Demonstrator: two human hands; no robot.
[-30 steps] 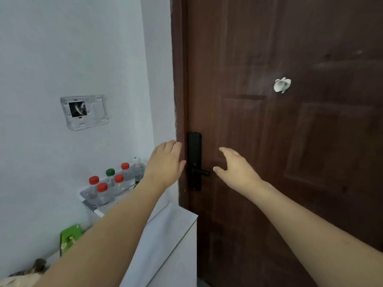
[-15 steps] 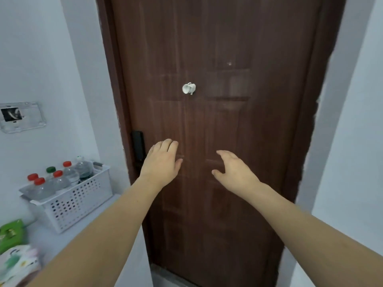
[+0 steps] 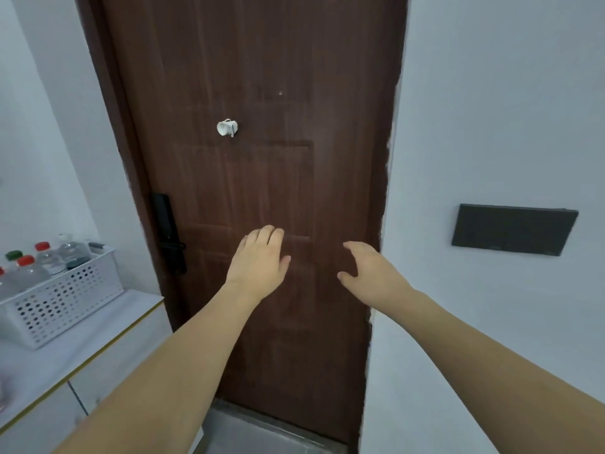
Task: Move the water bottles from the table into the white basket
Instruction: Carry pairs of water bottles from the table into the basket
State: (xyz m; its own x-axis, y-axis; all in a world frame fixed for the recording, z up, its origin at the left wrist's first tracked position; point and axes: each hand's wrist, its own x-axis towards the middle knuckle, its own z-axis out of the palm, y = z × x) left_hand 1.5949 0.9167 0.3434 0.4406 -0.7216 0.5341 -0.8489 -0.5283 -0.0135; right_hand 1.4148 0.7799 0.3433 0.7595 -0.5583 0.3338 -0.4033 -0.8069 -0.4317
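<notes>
The white perforated basket (image 3: 62, 303) stands at the far left on a white cabinet top (image 3: 98, 329). Several clear water bottles (image 3: 49, 260) with red, green and white caps stand upright inside it. My left hand (image 3: 258, 267) and my right hand (image 3: 370, 273) are stretched out in front of the brown door, well to the right of the basket. Both hands are empty, fingers loosely apart. No bottle shows on the cabinet top outside the basket.
A dark brown door (image 3: 262, 158) fills the middle, with a black lock and handle (image 3: 168, 237) on its left side and a small white hook (image 3: 227, 127) higher up. A black panel (image 3: 514, 234) hangs on the right wall.
The view has swung to the right: the basket slid to the left edge, the door centred, and the right wall with its black panel came into view. Both hands stay empty and outstretched.
</notes>
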